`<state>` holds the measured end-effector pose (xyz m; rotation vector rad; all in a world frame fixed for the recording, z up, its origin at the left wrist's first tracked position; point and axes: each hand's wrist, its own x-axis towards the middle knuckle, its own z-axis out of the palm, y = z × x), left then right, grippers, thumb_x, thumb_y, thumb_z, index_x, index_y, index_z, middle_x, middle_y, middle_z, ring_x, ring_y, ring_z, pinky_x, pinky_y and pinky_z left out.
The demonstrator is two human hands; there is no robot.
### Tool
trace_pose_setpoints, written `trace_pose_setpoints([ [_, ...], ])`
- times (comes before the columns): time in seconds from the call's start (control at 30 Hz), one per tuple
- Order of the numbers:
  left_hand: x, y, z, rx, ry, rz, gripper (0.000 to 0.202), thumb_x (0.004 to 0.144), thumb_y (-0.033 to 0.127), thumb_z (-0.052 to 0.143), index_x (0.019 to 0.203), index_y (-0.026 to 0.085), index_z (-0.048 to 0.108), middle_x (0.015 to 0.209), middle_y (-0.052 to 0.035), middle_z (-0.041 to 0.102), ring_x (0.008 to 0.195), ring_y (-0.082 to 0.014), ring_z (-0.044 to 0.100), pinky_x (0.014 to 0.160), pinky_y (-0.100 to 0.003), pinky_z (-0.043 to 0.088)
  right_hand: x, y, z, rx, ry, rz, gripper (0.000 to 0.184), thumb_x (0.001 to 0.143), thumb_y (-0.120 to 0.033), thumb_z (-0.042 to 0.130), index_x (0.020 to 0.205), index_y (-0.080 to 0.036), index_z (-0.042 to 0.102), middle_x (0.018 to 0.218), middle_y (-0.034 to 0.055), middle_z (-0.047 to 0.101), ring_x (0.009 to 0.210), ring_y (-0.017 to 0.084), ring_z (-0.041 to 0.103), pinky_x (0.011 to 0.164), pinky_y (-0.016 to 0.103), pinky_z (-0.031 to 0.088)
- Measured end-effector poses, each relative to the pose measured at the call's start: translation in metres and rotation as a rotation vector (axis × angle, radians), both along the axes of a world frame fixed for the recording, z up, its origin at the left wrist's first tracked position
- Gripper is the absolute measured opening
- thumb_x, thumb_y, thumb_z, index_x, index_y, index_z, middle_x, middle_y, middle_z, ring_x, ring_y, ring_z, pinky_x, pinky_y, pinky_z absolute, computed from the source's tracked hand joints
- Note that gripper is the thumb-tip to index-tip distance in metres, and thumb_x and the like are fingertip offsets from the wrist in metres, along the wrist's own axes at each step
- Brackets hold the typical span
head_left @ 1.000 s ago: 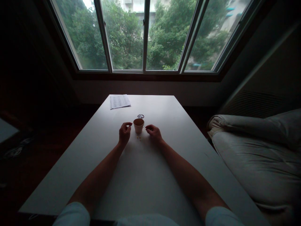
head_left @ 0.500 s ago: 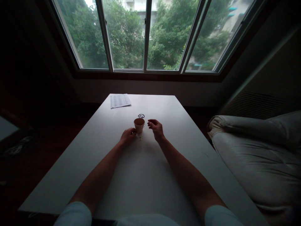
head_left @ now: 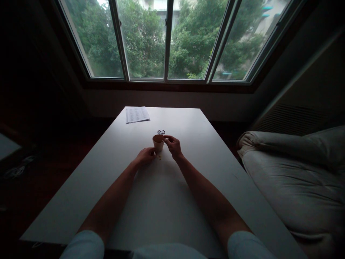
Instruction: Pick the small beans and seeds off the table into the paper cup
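A small light-brown cup point(head_left: 158, 145) with a handle on its right stands upright on the white table. My left hand point(head_left: 146, 157) is closed against the cup's lower left side, its thumb and fingertips at the wall. My right hand point(head_left: 173, 145) is bent into a pinch, with its fingertips at the right part of the cup's rim. Whatever those fingertips hold, if anything, is too small to make out. Several tiny yellowish bits point(head_left: 159, 157) lie on the table just in front of the cup. The inside of the cup looks brown; its bottom is hidden.
Behind the cup lies a small dark-rimmed round thing point(head_left: 161, 132), its kind unclear. Printed sheets of paper point(head_left: 137, 114) rest at the table's far left corner. The white table point(head_left: 156, 208) reaches toward a window. A pale cushioned seat point(head_left: 285, 180) stands to the right.
My right hand has moved left, from beside the cup to its rim. My left hand stays at the cup's left side, and more of the yellowish bits shows.
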<state>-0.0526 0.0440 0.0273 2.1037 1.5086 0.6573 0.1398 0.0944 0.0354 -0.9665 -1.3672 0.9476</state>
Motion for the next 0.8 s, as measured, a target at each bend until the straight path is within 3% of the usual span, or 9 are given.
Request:
trace_pose_setpoints([
  [0.23,-0.002,-0.003,0.001,0.011,-0.019,-0.036,0.024,0.073,0.026,0.061,0.092,0.025,0.075,0.079,-0.0019,0.067,0.068,-0.0154,0.056,0.061,-0.024,0.036,0.01,0.001,-0.003,0.024,-0.034,-0.071,0.039,0.081,-0.043,0.056,0.101,-0.014,0.074,0.074,0.0028,0.064,0.056,0.012,0.044,0.052,0.025,0.033],
  [0.33,-0.003,-0.002,0.0,0.018,-0.006,-0.045,0.021,0.074,0.027,0.061,0.091,0.024,0.075,0.081,-0.0023,0.068,0.069,-0.0154,0.056,0.062,-0.024,0.037,0.019,0.006,-0.014,0.027,-0.111,-0.12,0.036,0.081,-0.041,0.053,0.097,-0.015,0.073,0.065,0.0001,0.059,0.052,0.012,0.037,0.05,0.025,0.028],
  [0.43,-0.003,0.0,-0.002,0.031,0.001,-0.051,0.019,0.074,0.026,0.061,0.088,0.023,0.074,0.081,-0.0026,0.068,0.069,-0.0154,0.056,0.063,-0.025,0.037,0.028,0.01,-0.029,0.017,-0.24,-0.148,0.031,0.079,-0.037,0.052,0.091,-0.017,0.073,0.061,-0.0008,0.057,0.052,0.013,0.039,0.051,0.026,0.03],
  [0.6,-0.003,-0.001,-0.003,0.043,0.001,-0.058,0.02,0.075,0.024,0.06,0.089,0.023,0.074,0.082,-0.0028,0.068,0.069,-0.0153,0.056,0.064,-0.025,0.038,0.032,0.008,-0.046,0.08,-0.535,0.006,0.022,0.077,-0.027,0.053,0.083,-0.019,0.074,0.058,-0.0019,0.058,0.055,0.014,0.047,0.057,0.025,0.034],
  [0.8,0.0,-0.004,0.001,0.037,0.058,-0.066,0.021,0.076,0.025,0.059,0.092,0.022,0.072,0.084,-0.0023,0.069,0.071,-0.0152,0.058,0.065,-0.025,0.04,0.028,0.001,-0.048,0.181,-0.641,0.199,0.022,0.077,-0.019,0.055,0.088,-0.018,0.074,0.07,-0.0005,0.066,0.061,0.012,0.053,0.061,0.023,0.036],
])
